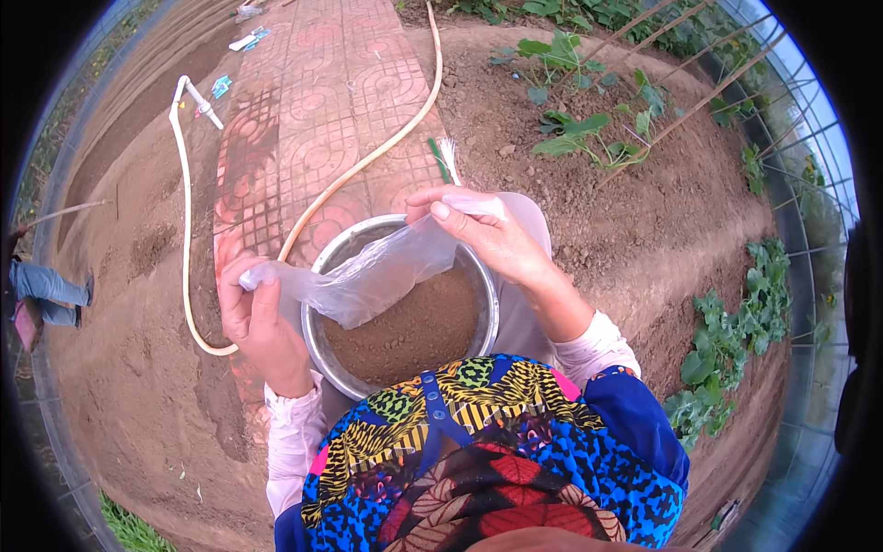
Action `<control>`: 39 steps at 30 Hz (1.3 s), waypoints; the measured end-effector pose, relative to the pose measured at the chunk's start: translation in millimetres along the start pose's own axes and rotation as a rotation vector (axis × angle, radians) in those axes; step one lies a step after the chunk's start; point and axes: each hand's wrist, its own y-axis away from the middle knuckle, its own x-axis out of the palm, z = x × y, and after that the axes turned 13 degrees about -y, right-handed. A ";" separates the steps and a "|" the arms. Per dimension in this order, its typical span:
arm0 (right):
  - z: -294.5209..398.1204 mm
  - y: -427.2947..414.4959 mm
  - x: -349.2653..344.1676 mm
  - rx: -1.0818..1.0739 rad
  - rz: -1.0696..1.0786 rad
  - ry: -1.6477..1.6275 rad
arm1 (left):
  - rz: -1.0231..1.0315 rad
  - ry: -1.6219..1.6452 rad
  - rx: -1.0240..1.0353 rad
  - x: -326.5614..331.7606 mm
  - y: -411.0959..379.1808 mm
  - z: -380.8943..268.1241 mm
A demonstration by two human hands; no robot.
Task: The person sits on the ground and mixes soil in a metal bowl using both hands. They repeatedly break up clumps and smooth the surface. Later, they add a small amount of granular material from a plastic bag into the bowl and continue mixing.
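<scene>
A clear plastic bag stretches between my two hands above a round metal basin. My left hand pinches one end of the plastic at the basin's left side. At the upper right, my right hand grips the other end between thumb and fingers. Loose brown soil lies in the basin, partly covered from view by the plastic and by my patterned clothing. Whether the bag contains anything cannot be made out.
A pale hose curves over red paving tiles and bare soil. White and green strips lie beyond my right hand. Leafy plants with wooden stakes grow at right. A person's legs show at far left.
</scene>
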 end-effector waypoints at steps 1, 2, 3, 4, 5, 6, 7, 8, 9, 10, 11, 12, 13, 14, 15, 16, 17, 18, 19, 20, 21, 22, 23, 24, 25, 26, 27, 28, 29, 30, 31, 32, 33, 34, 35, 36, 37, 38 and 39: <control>-0.1 0.7 3.0 -0.002 0.010 0.020 | -0.031 -0.094 0.052 1.1 -2.3 -11.9; 0.3 -0.2 -0.8 -0.002 0.000 -0.016 | -0.092 -0.306 0.120 10.5 -4.1 -26.5; 1.6 2.2 0.9 0.011 -0.026 -0.033 | -0.090 -0.380 0.121 6.9 -4.7 -34.7; 6.3 2.5 1.4 0.026 -0.051 -0.050 | -0.089 -0.455 0.120 3.0 -5.6 -39.7; 10.3 2.1 0.3 0.042 -0.074 -0.068 | -0.088 -0.531 0.118 0.5 -5.6 -42.1; 10.7 3.6 -2.1 0.038 -0.094 -0.031 | -0.070 -0.588 0.097 -2.8 -3.8 -45.8; 18.2 5.6 4.9 0.049 -0.166 -0.088 | -0.031 -0.453 0.005 -9.2 -1.5 -46.1; 26.7 8.2 8.5 -0.010 -0.255 -0.031 | 0.000 -0.315 -0.086 -13.1 -1.4 -45.7; 32.6 10.8 14.0 -0.130 -0.373 0.018 | 0.023 -0.178 -0.175 -18.2 0.5 -46.4; 33.8 10.1 17.7 -0.387 -0.423 0.049 | 0.049 -0.090 -0.257 -21.9 2.4 -50.9; 43.2 11.2 27.4 -0.539 -0.437 0.043 | 0.061 0.007 -0.328 -22.4 2.6 -56.6; 51.9 17.4 33.7 -0.672 -0.376 0.067 | 0.080 0.116 -0.394 -22.8 4.9 -59.8; 61.8 25.6 38.4 -0.719 -0.202 0.076 | 0.106 0.107 -0.388 -25.6 8.1 -60.3; 70.9 31.7 42.8 -0.725 -0.033 0.082 | 0.137 0.101 -0.377 -27.1 10.6 -60.7; 75.1 34.2 52.7 -0.677 0.160 0.102 | 0.180 0.091 -0.355 -25.4 15.6 -60.6; 79.4 29.7 65.7 -0.589 0.315 0.153 | 0.197 0.112 -0.329 -19.5 18.1 -61.3; 75.3 22.1 77.2 -0.520 0.392 0.212 | 0.187 0.081 -0.316 -12.6 22.4 -65.7; 63.8 16.3 85.4 -0.464 0.418 0.281 | 0.196 0.060 -0.300 -2.2 25.0 -70.9; 49.9 10.9 88.3 -0.432 0.427 0.338 | 0.197 0.037 -0.285 2.2 27.0 -75.3; 35.7 6.1 91.7 -0.401 0.436 0.395 | 0.243 0.050 -0.244 -0.7 29.7 -71.2; 26.4 1.9 91.5 -0.349 0.485 0.457 | 0.227 0.017 -0.231 -0.9 32.1 -70.6; 18.7 0.1 91.1 -0.296 0.532 0.520 | 0.212 -0.016 -0.218 -0.2 35.0 -70.1; 11.8 0.9 89.4 -0.260 0.550 0.538 | 0.198 -0.048 -0.206 0.0 37.6 -69.4; 6.3 3.7 85.7 -0.218 0.569 0.557 | 0.236 -0.064 -0.203 -0.4 40.3 -69.2; 3.4 6.5 81.5 -0.176 0.588 0.576 | 0.274 -0.079 -0.200 -0.8 42.5 -69.3; 3.3 9.3 75.8 -0.109 0.593 0.677 | 0.314 -0.093 -0.197 -1.1 44.5 -68.7; 4.9 12.3 69.0 -0.046 0.597 0.779 | 0.339 -0.109 -0.159 -1.3 46.4 -67.7; 7.9 13.7 65.1 0.019 0.600 0.882 | 0.365 -0.126 -0.120 -1.4 48.3 -66.3; 15.2 17.1 63.9 0.011 0.564 0.842 | 0.391 -0.142 -0.081 -1.8 50.1 -64.8; 28.7 20.0 65.2 -0.003 0.527 0.802 | 0.418 -0.147 -0.081 -2.7 50.5 -63.5; 35.5 21.5 65.9 -0.017 0.490 0.763 | 0.420 -0.138 -0.079 -1.9 51.0 -61.9; 33.8 19.1 69.6 -0.157 0.495 0.676 | 0.422 -0.129 -0.076 -0.3 51.9 -60.4; 33.0 14.8 77.9 -0.299 0.491 0.586 | 0.431 -0.121 -0.070 2.2 51.6 -61.4; 30.6 9.6 85.2 -0.440 0.482 0.500 | 0.404 -0.110 -0.077 3.4 51.8 -61.0; 22.9 3.5 88.6 -0.413 0.544 0.513 | 0.377 -0.098 -0.083 4.0 53.8 -61.8; 10.5 -3.7 89.7 -0.387 0.601 0.524 | 0.353 -0.089 -0.089 3.7 55.0 -63.4; 2.0 -9.7 88.4 -0.361 0.662 0.532 | 0.330 -0.094 -0.089 2.6 55.8 -65.6; 0.3 -12.2 84.4 -0.260 0.706 0.586 | 0.308 -0.098 -0.089 1.5 56.5 -68.0; -0.6 -12.2 79.6 -0.200 0.692 0.688 | 0.272 -0.104 -0.096 -0.2 59.4 -67.7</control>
